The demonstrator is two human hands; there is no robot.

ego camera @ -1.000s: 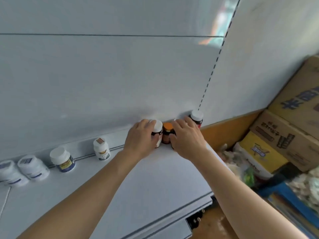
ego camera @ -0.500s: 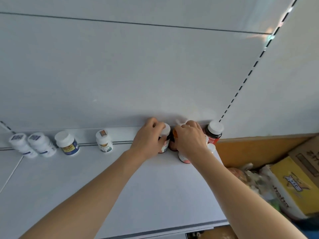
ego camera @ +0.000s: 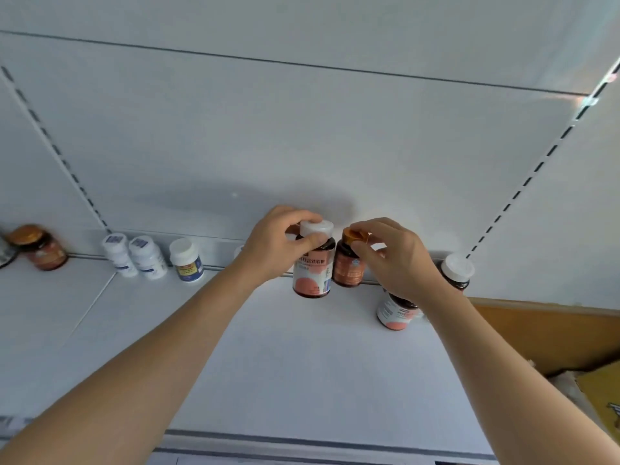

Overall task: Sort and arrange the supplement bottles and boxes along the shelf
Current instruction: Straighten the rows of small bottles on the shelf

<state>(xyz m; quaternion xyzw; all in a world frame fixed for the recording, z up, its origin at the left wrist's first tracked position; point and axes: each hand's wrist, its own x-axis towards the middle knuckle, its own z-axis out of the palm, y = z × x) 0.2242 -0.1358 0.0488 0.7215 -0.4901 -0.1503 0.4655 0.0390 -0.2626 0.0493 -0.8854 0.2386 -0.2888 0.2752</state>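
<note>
Left hand (ego camera: 280, 245) grips a white-capped bottle (ego camera: 313, 263) at the neck, thumb across the front just under the cap, fingers curled behind. Bottle is dark brown with a white and salmon label, upright, near the back of the shelf (ego camera: 302, 364). Cannot tell whether its base touches the shelf or hangs just above it.

Right hand (ego camera: 394, 260) pinches the orange cap of a smaller amber bottle (ego camera: 349, 263), thumb and fingertips closed round the cap. This bottle stands upright against the back rail, just beside the white-capped one, on its right; the two look to be touching or nearly so.

Below the right wrist, a third bottle (ego camera: 396, 312) with a white and salmon label; its top is hidden by the hand. It sits forward of the back row. Farther right, at the back, a dark bottle with a white cap (ego camera: 456, 271), partly hidden behind the right forearm.

Left of the hands, along the back rail: a white bottle with a yellow and blue label (ego camera: 186, 260), then two white bottles (ego camera: 134, 256) close together, each with a barcode sticker on the cap. Well apart at the far left, an amber jar (ego camera: 38, 246) with an orange lid, blurred.

Back panel (ego camera: 302, 129) is white with slotted uprights at both sides. A yellow box (ego camera: 600, 397) shows at the lower right edge, below shelf level.
</note>
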